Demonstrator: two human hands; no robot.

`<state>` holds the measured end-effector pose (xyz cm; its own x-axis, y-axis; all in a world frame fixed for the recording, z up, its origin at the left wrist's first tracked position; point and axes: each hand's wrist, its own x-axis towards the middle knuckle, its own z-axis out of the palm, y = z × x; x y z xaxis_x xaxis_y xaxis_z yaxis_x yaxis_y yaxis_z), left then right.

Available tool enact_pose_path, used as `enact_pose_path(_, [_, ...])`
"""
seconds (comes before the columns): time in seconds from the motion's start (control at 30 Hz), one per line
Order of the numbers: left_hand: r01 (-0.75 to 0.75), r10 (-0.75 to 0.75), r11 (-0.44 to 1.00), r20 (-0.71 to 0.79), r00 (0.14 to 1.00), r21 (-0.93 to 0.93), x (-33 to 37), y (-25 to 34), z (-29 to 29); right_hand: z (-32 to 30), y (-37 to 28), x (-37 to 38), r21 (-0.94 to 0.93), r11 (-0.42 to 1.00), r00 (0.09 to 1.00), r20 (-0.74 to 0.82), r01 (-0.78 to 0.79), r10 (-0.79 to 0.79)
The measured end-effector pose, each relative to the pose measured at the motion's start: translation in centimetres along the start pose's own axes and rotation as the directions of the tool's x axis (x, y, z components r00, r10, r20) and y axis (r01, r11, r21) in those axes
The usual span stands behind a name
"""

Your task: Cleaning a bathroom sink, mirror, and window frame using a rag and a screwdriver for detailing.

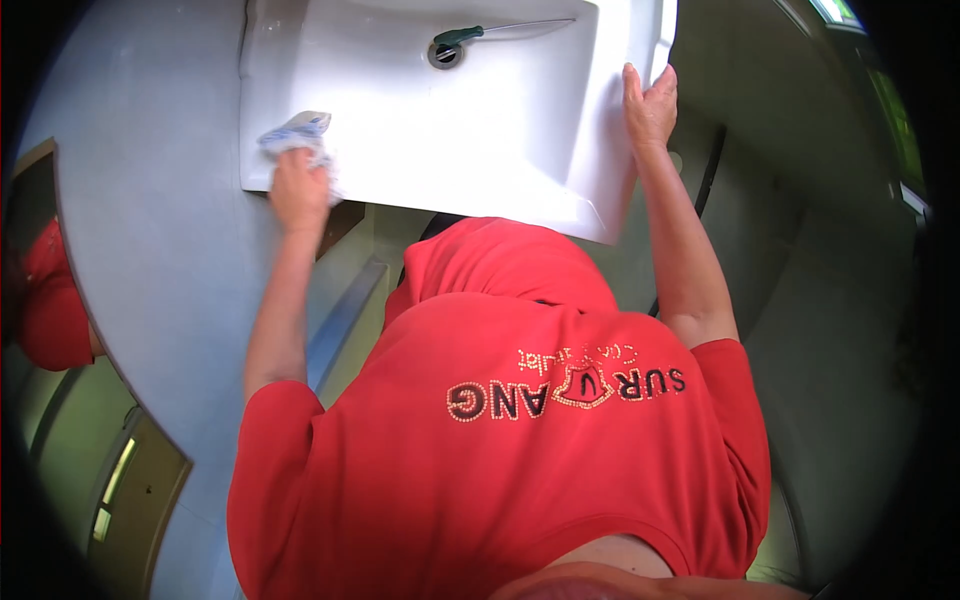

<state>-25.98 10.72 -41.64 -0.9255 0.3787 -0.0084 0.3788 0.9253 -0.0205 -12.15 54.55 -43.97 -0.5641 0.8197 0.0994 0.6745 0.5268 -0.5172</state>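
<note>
A white washbasin point(420, 150) fills the top middle of the head view. My left hand point(300, 192) is closed on a crumpled white and blue cloth point(298, 134), pressed to the basin's left front part; the hand is slightly blurred. At the basin's right outer edge, my right hand point(652, 108) rests with thumb and fingers apart, touching the rim. A screwdriver point(460, 36) with a dark green handle and thin metal shaft lies in the bowl, its handle end by the round drain point(446, 54).
A pale blue-white wall point(150, 250) runs along my left. On it hangs a mirror point(80, 400) reflecting a red sleeve and a door. A dark pipe or rod point(712, 170) stands right of the basin. Beneath the basin's front edge, a bluish ledge point(345, 325) shows.
</note>
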Motion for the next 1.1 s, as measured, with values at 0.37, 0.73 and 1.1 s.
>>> enact_pose_path(0.37, [-0.062,0.057,0.466,-0.04,0.998,-0.883,-0.2,12.1,-0.9,3.3,-1.7,2.9,0.154,0.985,0.997,-0.009,0.08,-0.079])
enact_pose_path(0.73, [0.155,-0.321,-0.166,0.202,0.925,-0.974,28.6,-3.7,-1.5,4.3,-2.6,2.6,0.092,0.996,1.0,0.012,-0.001,0.0])
enact_pose_path(1.1, [0.362,-0.073,0.162,0.355,0.932,-0.918,40.4,4.6,8.1,4.4,-3.4,2.1,0.137,0.988,0.996,0.05,-0.075,0.068])
